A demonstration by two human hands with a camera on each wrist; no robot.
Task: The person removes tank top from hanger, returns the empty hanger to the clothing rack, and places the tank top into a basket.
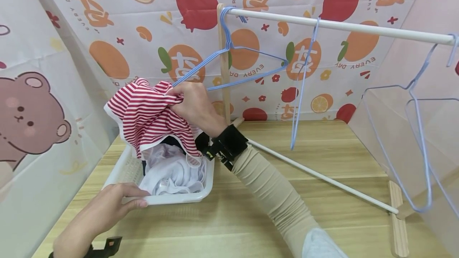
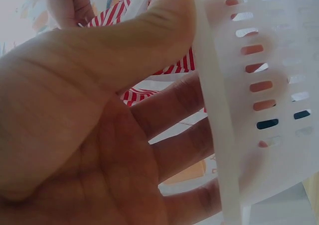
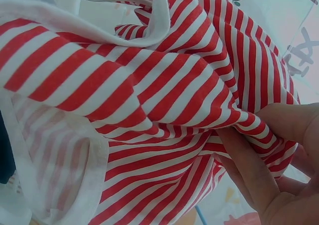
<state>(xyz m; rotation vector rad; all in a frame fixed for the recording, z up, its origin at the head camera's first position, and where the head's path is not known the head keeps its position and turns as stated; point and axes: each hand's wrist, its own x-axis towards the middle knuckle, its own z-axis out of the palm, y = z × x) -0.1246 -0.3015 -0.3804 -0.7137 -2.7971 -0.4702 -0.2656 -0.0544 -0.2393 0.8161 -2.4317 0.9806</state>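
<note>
My right hand (image 1: 191, 100) pinches a red-and-white striped garment (image 1: 143, 104) with white trim, bunched and lifted above a white plastic basket (image 1: 179, 199). In the right wrist view, the thumb and fingers of the right hand (image 3: 274, 170) close on a gathered fold of the striped garment (image 3: 169, 90). The garment's lower edge hangs over white clothes (image 1: 172, 170) inside the basket. My left hand (image 1: 114, 204) grips the basket's near left rim. In the left wrist view, the thumb and fingers of the left hand (image 2: 124, 110) straddle the slotted basket wall (image 2: 234, 150).
Blue hangers (image 1: 251, 79) hang bunched at the left end of a white rail (image 1: 344, 25). Another blue hanger (image 1: 301, 90) hangs mid-rail, with more hangers (image 1: 419, 130) at the right. The rack's low white bar (image 1: 322, 176) crosses the wooden table (image 1: 251, 226). A printed curtain stands behind.
</note>
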